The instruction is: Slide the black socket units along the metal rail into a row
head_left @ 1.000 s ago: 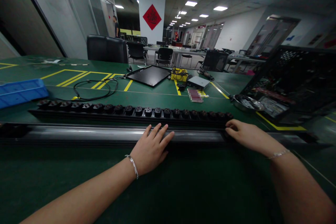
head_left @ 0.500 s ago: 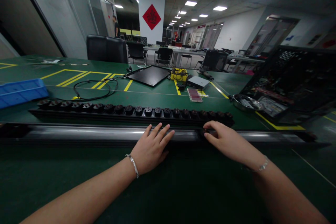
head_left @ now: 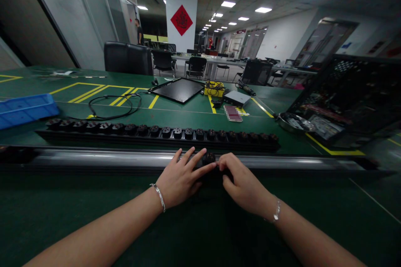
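A long black rail (head_left: 103, 159) with a shiny grey channel runs across the near part of the green table. My left hand (head_left: 180, 177) lies over the rail's middle, open with fingers spread and nothing in it. At its forefinger, a black round socket module (head_left: 209, 158) sits in the channel. On the module's right side is my right hand (head_left: 246, 183), curled into a loose fist with its bent forefinger at or just beside the module; exact contact cannot be made out. Behind the rail lies a black strip (head_left: 156, 139) with a row of similar sockets.
A blue bin (head_left: 28, 110) and a looped black cable (head_left: 114, 116) lie left. A dark flat panel (head_left: 178, 90), a yellow box (head_left: 214, 89) and a grey box (head_left: 237, 98) are farther back. At right stand a metal bowl (head_left: 286, 123) and an opened computer case (head_left: 347, 91).
The socket module has moved left along the channel to my left fingers. My right hand has moved left with it and its fingers have curled in. My left hand has hardly moved.
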`<state>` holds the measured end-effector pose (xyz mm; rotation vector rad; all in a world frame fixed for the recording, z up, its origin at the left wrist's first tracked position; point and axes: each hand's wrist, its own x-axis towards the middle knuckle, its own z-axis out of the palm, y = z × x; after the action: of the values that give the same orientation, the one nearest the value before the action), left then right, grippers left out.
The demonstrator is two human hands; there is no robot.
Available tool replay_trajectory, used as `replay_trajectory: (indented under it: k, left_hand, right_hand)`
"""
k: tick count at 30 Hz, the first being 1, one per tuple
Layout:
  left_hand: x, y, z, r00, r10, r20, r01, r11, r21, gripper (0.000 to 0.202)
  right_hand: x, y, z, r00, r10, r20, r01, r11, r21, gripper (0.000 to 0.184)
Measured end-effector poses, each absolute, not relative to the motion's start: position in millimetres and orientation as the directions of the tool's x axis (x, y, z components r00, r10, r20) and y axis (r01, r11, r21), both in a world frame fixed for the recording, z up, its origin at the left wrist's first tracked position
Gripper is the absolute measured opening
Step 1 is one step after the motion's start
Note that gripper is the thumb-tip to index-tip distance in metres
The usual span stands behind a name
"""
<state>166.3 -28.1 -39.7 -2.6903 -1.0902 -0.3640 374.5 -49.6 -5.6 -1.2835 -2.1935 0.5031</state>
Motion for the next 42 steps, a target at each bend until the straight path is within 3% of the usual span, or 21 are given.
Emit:
replay_trajectory:
  k: [5, 9, 13, 27, 35, 42]
  left_hand:
    - [167, -27, -40, 0.687, 0.658, 0.309, 0.711, -0.696, -0.099, 0.059]
    - [167, -28, -38, 0.691, 0.653, 0.310, 0.707, -0.700, -0.102, 0.051]
    - [166, -28, -37, 0.706, 0.627, 0.329, 0.691, -0.711, -0.127, 0.049]
    - [173, -26, -37, 0.760, 0.522, 0.387, 0.626, -0.748, -0.221, 0.045]
    - [170, -43, -17, 0.633, 0.648, 0.424, 0.760, -0.623, -0.184, 0.030]
    - [156, -61, 4, 0.530, 0.813, 0.240, 0.832, -0.443, -0.335, 0.037]
  right_hand:
    - [382, -41, -23, -0.462, 0.791, 0.401, 0.563, 0.611, -0.556, 0.025]
    - [391, -31, -35, -0.411, 0.744, 0.526, 0.708, 0.624, -0.330, 0.025]
    - [389, -29, -39, -0.462, 0.722, 0.515, 0.776, 0.610, -0.159, 0.026]
    - [385, -28, -47, -0.453, 0.745, 0.489, 0.812, 0.572, -0.119, 0.017]
    - [386, -28, -46, -0.448, 0.727, 0.520, 0.810, 0.577, -0.109, 0.016]
    - [386, -29, -47, -0.435, 0.738, 0.516, 0.821, 0.560, -0.109, 0.016]
